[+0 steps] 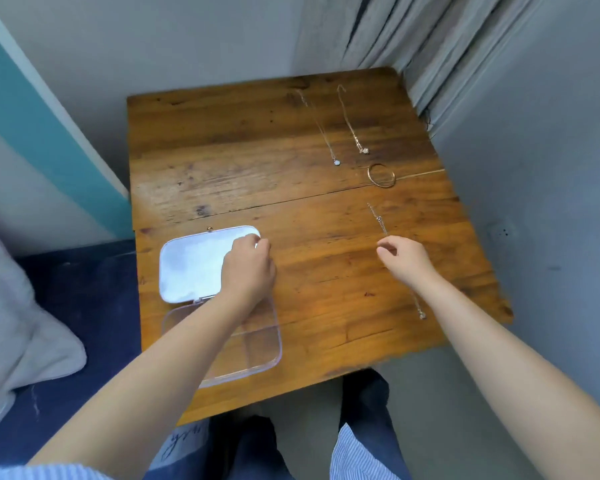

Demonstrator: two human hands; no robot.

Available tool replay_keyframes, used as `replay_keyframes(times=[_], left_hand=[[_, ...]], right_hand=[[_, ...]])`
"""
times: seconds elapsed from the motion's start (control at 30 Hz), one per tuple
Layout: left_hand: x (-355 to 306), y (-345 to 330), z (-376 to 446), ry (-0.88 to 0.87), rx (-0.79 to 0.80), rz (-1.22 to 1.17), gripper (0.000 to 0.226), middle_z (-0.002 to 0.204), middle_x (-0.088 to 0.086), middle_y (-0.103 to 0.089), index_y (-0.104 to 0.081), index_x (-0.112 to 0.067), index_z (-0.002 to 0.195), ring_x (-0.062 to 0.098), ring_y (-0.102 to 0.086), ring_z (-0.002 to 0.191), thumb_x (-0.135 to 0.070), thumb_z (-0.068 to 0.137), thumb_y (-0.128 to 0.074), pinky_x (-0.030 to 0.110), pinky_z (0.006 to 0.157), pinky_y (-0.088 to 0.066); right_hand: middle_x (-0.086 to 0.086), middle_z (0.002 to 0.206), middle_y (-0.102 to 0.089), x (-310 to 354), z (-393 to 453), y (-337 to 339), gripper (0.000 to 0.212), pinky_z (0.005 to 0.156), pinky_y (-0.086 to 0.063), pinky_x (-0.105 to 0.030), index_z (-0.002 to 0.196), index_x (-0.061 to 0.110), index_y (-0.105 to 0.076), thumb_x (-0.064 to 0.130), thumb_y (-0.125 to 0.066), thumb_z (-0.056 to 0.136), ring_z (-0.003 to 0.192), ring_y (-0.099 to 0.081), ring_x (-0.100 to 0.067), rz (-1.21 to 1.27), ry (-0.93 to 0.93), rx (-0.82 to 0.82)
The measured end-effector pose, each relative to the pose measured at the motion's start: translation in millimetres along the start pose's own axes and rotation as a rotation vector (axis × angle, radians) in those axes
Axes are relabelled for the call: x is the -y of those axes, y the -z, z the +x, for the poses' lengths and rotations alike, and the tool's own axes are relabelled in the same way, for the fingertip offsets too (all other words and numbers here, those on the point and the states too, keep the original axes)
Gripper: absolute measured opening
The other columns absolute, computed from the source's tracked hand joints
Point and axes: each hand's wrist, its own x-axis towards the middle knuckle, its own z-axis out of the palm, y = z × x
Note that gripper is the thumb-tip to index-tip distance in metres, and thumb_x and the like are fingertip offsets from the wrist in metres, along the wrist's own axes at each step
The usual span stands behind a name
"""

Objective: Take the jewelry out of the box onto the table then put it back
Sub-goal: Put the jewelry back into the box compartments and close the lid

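A clear plastic box [257, 358] lies open at the table's front left, and its tray looks empty. Its lid [187, 265] is folded back flat. My left hand [246, 268] grips the lid's right edge near the far corner. On the right a thin chain [378, 220] lies in a straight line; my right hand [406, 258] is over its middle, with thumb and forefinger pinched at it. The chain's near end [421, 313] shows beside my forearm. Farther back lie two pendant necklaces [326, 133] [355, 133] and a gold bangle [381, 175].
The wooden table [257, 161] stands in a corner, with a grey wall on the right and a curtain [413, 39] behind. A bed with a blue sheet and a pillow [18, 323] is on the left. My knees are under the table's front edge.
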Motion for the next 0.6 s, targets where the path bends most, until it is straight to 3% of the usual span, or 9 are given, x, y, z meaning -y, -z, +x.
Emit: replay_keyframes(times=[0.13, 0.27, 0.5, 0.6], left_hand=[[-69.7, -24.5, 58.8, 0.017, 0.035, 0.022, 0.028, 0.118, 0.017, -0.055, -0.055, -0.003, 0.113, 0.033, -0.046, 0.112, -0.013, 0.089, -0.044, 0.041, 0.082, -0.045], [-115.2, -48.4, 108.3, 0.155, 0.044, 0.018, 0.028, 0.121, 0.016, -0.054, -0.052, -0.005, 0.115, 0.033, -0.045, 0.115, -0.016, 0.091, -0.044, 0.042, 0.083, -0.046], [-138.0, -67.7, 185.7, 0.327, -0.045, 0.015, 0.034, 0.122, 0.019, -0.055, -0.051, -0.002, 0.117, 0.035, -0.047, 0.115, -0.024, 0.092, -0.049, 0.043, 0.088, -0.044], [-137.7, -71.9, 217.2, 0.340, -0.079, 0.012, 0.036, 0.119, 0.019, -0.056, -0.054, -0.003, 0.112, 0.035, -0.047, 0.114, -0.031, 0.090, -0.053, 0.043, 0.086, -0.046]], right_hand=[[-0.018, 0.125, -0.058, -47.4, 62.0, 47.8, 0.028, 0.099, -0.040, -0.036, 0.114, 0.001, -0.056, 0.011, -0.045, 0.090, 0.116, -0.051, -0.031, -0.063, 0.027, -0.009], [-0.016, 0.131, -0.053, -76.7, 120.4, 66.9, 0.034, 0.102, -0.040, -0.040, 0.123, 0.006, -0.050, 0.017, -0.048, 0.091, 0.122, -0.046, -0.030, -0.186, 0.168, 0.020], [-0.011, 0.139, -0.041, -87.3, 191.8, 48.8, 0.040, 0.106, -0.031, -0.043, 0.127, 0.015, -0.046, 0.017, -0.052, 0.088, 0.130, -0.031, -0.027, -0.316, 0.484, 0.066], [-0.014, 0.128, -0.052, -91.5, 211.8, 41.8, 0.027, 0.101, -0.032, -0.044, 0.114, 0.007, -0.058, 0.013, -0.052, 0.088, 0.123, -0.039, -0.031, -0.329, 0.581, 0.030]])
